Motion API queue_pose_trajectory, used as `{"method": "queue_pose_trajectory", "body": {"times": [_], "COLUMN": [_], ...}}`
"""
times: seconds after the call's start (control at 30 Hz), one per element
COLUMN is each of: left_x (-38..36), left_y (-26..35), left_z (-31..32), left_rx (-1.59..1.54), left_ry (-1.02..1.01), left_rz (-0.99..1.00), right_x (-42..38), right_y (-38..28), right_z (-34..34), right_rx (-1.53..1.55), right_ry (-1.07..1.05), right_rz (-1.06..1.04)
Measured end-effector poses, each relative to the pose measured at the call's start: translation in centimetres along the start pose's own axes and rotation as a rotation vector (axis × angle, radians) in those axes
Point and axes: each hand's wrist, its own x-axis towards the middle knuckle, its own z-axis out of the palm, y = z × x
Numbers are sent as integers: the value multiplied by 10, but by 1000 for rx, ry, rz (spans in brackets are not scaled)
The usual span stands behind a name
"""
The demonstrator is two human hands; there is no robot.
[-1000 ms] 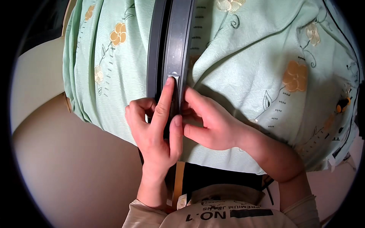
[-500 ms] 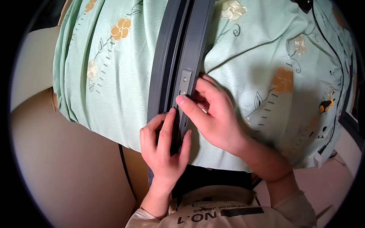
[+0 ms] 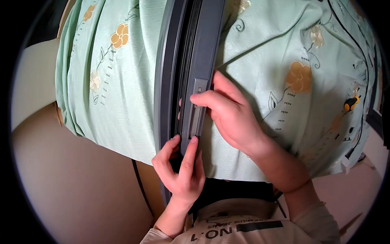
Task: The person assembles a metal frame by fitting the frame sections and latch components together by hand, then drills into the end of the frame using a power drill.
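Note:
A long, dark grey window-type frame (image 3: 163,81) with a deep channel lies over a mint-green cloth. A small raised latch plate (image 3: 200,86) sits on its right-hand face, with a slotted recess (image 3: 196,120) below it. My right hand (image 3: 235,116) grips the right edge of the frame, its thumb pressed on the lower part of the plate and its other fingers behind the edge, mostly hidden. Further down, my left hand (image 3: 178,171) holds the near part of the frame. One of its fingertips touches the lower end of the recess, another the channel side.
The green cloth (image 3: 130,93) has embroidered flowers and covers a table-like surface. A black cable (image 3: 357,57) runs along its right side, near a small yellow-and-black object (image 3: 351,103). A pale padded surface (image 3: 73,175) stands at the left.
My right thumb has moved up onto the plate, uncovering the recess below it. My left hand has slid slightly down along the frame, and its fingers have spread across it.

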Motion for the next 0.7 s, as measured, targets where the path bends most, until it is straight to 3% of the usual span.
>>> {"method": "queue_pose_trajectory", "body": {"times": [0.27,0.7], "left_x": [-10,-16], "left_y": [2,2], "left_z": [10,17], "left_rx": [61,107], "left_ry": [51,82], "left_rz": [23,38], "right_x": [3,1], "right_y": [5,11], "right_z": [-19,-14], "right_rx": [124,186], "right_ry": [-231,-195], "right_rz": [3,-41]}}
